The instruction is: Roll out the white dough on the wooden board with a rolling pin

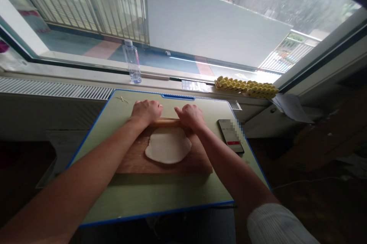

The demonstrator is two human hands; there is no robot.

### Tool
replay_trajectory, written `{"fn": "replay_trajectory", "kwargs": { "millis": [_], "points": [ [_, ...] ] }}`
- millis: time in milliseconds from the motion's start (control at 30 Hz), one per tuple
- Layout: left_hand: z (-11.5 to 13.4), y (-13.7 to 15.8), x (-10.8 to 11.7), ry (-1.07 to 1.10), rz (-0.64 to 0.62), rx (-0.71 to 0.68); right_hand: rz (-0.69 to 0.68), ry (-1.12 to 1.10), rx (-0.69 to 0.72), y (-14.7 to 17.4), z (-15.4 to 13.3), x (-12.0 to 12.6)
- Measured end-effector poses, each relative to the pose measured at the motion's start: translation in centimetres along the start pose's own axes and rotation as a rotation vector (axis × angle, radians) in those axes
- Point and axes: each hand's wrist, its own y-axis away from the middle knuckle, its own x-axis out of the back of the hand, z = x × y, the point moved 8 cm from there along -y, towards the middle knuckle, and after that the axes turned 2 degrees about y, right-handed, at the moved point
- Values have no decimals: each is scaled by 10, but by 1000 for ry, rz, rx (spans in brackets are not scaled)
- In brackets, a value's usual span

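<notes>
A flat, roughly round sheet of pale dough (168,147) lies on a wooden board (134,163). Across its far edge runs a wooden rolling pin (168,122), its middle showing between my hands. My left hand (147,111) is closed over the pin's left end, knuckles up. On the right end, my right hand (191,114) is closed too, with the thumb pointing toward the left hand. Both hands hide the ends of the pin, and my forearms reach in from either side of the board.
The board rests on a green table (129,194) with blue edging. A phone (231,135) lies to the right, thin dough strips (122,99) at the far left. Beyond, a plastic bottle (132,62) and yellow egg trays (246,86) sit on the windowsill (160,83).
</notes>
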Motion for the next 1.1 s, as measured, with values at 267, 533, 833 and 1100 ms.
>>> {"fn": "replay_trajectory", "kwargs": {
  "millis": [267, 533, 833, 1100],
  "points": [
    [-4, -18, 2, -18, 10, 20, 32, -39, -15, -19, 3, 0],
    [-6, -19, 1, -8, 10, 43, 49, -27, -20, -19, 3, 1],
    [-4, 7, 4, 19, 43, 33, 48, -31, 4, 1, 2, 1],
    [-4, 31, 3, 73, 81, 40, 63, -27, -15, 25, 1, 6]
  ]
}}
